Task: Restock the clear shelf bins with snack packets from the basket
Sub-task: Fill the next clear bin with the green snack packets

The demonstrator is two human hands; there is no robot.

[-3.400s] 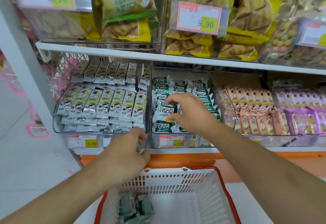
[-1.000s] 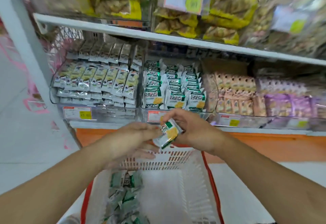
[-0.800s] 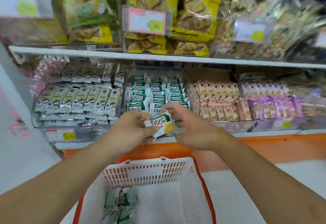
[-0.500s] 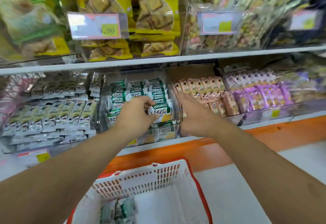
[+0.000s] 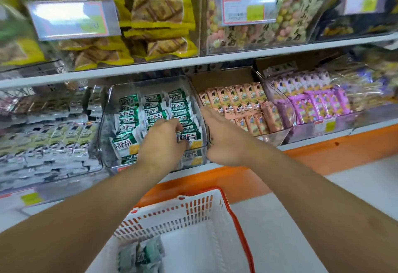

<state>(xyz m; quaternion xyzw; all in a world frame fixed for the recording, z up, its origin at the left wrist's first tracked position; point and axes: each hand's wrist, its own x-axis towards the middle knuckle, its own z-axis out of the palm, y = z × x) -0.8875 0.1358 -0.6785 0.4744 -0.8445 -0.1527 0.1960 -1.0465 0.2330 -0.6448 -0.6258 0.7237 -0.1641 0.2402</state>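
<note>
A white shelf runs above both hands, loaded with yellow biscuit bags and a price tag. Below the hands stands a white basket with a red rim, a few green-and-white snack packets lying in its near left corner.

The left hand reaches into the clear bin on the lower shelf, fingers curled and pinching a green-and-white packet at the front of the bin's right-hand stack; more of the same packets fill the bin in rows behind and left of that grip. The right hand sits just right of it, at the bin's right wall, fingers stretched forward along the wall; whether the thumb hooks the wall cannot be told.

Right of the right hand sit pink packets in a neighbouring bin, then purple packets further along. Left of the left hand, blurred silvery packets fill another bin.
</note>
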